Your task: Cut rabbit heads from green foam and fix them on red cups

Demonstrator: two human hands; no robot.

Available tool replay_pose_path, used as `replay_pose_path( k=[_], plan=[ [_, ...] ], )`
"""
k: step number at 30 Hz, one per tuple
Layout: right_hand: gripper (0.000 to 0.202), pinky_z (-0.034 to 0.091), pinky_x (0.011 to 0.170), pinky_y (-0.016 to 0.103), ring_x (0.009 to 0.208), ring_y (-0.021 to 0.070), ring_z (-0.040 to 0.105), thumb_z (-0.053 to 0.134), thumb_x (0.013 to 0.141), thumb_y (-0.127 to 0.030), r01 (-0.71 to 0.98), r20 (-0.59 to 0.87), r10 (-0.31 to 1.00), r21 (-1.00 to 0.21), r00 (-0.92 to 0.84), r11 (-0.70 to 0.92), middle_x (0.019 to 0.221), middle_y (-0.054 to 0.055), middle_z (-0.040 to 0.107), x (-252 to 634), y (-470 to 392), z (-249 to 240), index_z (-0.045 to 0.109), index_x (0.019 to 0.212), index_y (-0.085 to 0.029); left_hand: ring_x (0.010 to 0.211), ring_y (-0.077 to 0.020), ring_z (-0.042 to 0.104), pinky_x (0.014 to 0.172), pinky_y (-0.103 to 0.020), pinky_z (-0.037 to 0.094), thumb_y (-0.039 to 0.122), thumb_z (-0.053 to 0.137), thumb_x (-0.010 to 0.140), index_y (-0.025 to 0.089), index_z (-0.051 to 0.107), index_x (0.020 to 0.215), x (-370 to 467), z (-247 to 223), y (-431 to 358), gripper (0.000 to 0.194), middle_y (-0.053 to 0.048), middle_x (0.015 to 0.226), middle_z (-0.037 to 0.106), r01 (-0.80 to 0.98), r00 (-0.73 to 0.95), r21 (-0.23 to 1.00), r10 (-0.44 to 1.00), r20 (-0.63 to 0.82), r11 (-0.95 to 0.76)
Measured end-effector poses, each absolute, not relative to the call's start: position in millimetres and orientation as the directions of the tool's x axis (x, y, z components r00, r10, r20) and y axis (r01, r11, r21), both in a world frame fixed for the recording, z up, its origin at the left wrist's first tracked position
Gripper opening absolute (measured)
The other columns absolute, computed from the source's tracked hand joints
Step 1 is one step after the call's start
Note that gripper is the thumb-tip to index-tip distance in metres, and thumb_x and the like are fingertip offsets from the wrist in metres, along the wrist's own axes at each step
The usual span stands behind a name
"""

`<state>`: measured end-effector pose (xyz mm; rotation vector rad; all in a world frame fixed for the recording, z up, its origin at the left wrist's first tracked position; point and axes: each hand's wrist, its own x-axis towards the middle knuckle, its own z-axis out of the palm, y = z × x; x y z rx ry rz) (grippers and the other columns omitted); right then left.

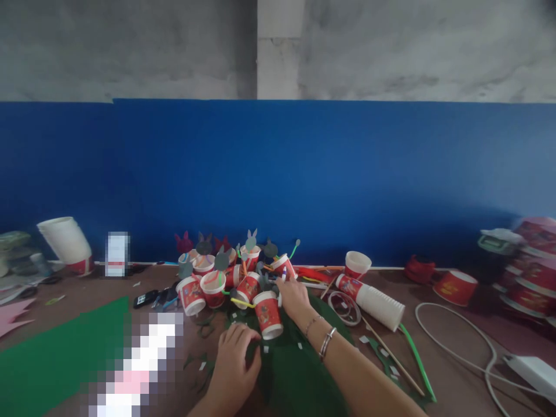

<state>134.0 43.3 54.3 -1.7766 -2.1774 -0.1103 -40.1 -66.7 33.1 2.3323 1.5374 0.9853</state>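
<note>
Several red and white paper cups (267,313) lie or stand in a cluster at the middle of the brown table, with pipe cleaners and rabbit-head cutouts (251,242) on them. My right hand (293,296) reaches into the cluster's right side, its fingers closed around a white marker-like stick (284,273), beside a tilted cup (283,265). Curled over the table, my left hand (237,356) is nearest to the tipped front cup; what its fingers hold, if anything, is hidden. Dark green paper (295,376) lies beneath and between my hands.
A stack of white cups (380,307) lies at the right, near a wooden stick (395,360) and a white cable (473,336). Red cup stacks (532,272) stand far right. Green sheet (65,353) and another leaning cup stack (65,243) are left. A blue panel (278,174) rises behind.
</note>
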Motion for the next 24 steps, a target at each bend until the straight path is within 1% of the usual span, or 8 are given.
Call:
replay_pose_path(
  k=[5, 9, 11, 13, 16, 19, 21, 24],
  plan=[
    [0.031, 0.041, 0.065, 0.028, 0.083, 0.0244, 0.061, 0.044, 0.076, 0.002, 0.973, 0.307, 0.941, -0.133, -0.140, 0.188, 0.079, 0.011, 0.069, 126, 44, 48, 0.062, 0.093, -0.016, 0.087, -0.0244, 0.056, 0.076, -0.037, 0.041, 0.015, 0.048, 0.078, 0.021, 0.059, 0.085, -41, 27, -65, 0.014, -0.006, 0.087, 0.063, 0.738, 0.255, 0.487, 0.861, 0.439, -0.467],
    [0.022, 0.042, 0.078, 0.030, 0.095, 0.0230, 0.057, 0.045, 0.082, -0.007, 0.953, 0.401, 0.900, -0.164, -0.170, 0.254, 0.093, 0.010, 0.066, 130, 34, 53, 0.057, 0.097, -0.018, 0.086, -0.0235, 0.057, 0.077, -0.036, 0.041, 0.016, 0.049, 0.079, 0.021, 0.059, 0.086, -43, 26, -64, 0.014, -0.005, 0.087, 0.064, 0.706, 0.240, 0.500, 0.834, 0.497, -0.501],
    [0.013, 0.042, 0.083, 0.032, 0.096, 0.0223, 0.056, 0.046, 0.085, -0.015, 0.913, 0.508, 0.844, -0.238, -0.173, 0.331, 0.096, 0.009, 0.063, 133, 24, 57, 0.054, 0.096, -0.018, 0.085, -0.0227, 0.057, 0.077, -0.034, 0.041, 0.018, 0.049, 0.081, 0.022, 0.060, 0.086, -43, 30, -64, 0.012, -0.005, 0.085, 0.064, 0.675, 0.200, 0.536, 0.825, 0.528, -0.507],
    [0.009, 0.044, 0.080, 0.031, 0.086, 0.0200, 0.057, 0.047, 0.086, -0.019, 0.779, 0.661, 0.736, -0.383, -0.145, 0.497, 0.089, 0.008, 0.062, 135, 11, 62, 0.050, 0.094, -0.018, 0.083, -0.0215, 0.057, 0.076, -0.032, 0.041, 0.024, 0.049, 0.084, 0.021, 0.059, 0.086, -41, 39, -64, 0.011, -0.005, 0.084, 0.063, 0.611, 0.130, 0.626, 0.842, 0.524, -0.484],
    [0.009, 0.046, 0.070, 0.027, 0.075, 0.0169, 0.056, 0.050, 0.084, -0.019, 0.562, 0.725, 0.652, -0.451, -0.223, 0.693, 0.083, 0.004, 0.060, 136, -13, 68, 0.048, 0.093, -0.020, 0.075, -0.0180, 0.057, 0.069, -0.026, 0.042, 0.037, 0.045, 0.088, 0.019, 0.058, 0.084, -33, 58, -62, 0.022, -0.003, 0.079, 0.062, 0.432, 0.080, 0.813, 0.915, 0.396, -0.389],
    [0.017, 0.046, 0.070, 0.027, 0.076, 0.0164, 0.056, 0.048, 0.082, -0.013, 0.440, 0.720, 0.596, -0.433, -0.356, 0.787, 0.087, 0.005, 0.059, 135, -34, 74, 0.048, 0.097, -0.021, 0.069, -0.0157, 0.054, 0.063, -0.023, 0.040, 0.045, 0.042, 0.089, 0.017, 0.058, 0.081, -20, 73, -56, 0.032, -0.001, 0.074, 0.060, 0.315, 0.218, 0.896, 0.943, 0.251, -0.311],
    [0.022, 0.046, 0.073, 0.027, 0.079, 0.0164, 0.056, 0.046, 0.080, -0.010, 0.384, 0.721, 0.587, -0.457, -0.368, 0.803, 0.089, 0.005, 0.059, 136, -43, 79, 0.050, 0.099, -0.021, 0.063, -0.0140, 0.051, 0.058, -0.023, 0.037, 0.049, 0.042, 0.088, 0.017, 0.059, 0.079, -12, 78, -50, 0.038, 0.000, 0.068, 0.057, 0.283, 0.252, 0.915, 0.943, 0.218, -0.287],
    [0.020, 0.047, 0.074, 0.027, 0.081, 0.0167, 0.057, 0.053, 0.079, -0.015, 0.318, 0.677, 0.677, -0.599, -0.290, 0.735, 0.091, 0.005, 0.060, 142, -48, 88, 0.053, 0.098, -0.021, 0.057, -0.0123, 0.046, 0.053, -0.022, 0.034, 0.059, 0.045, 0.081, 0.016, 0.058, 0.073, -3, 78, -40, 0.045, 0.002, 0.059, 0.051, 0.129, 0.191, 0.976, 0.971, 0.146, -0.173]
  ],
)
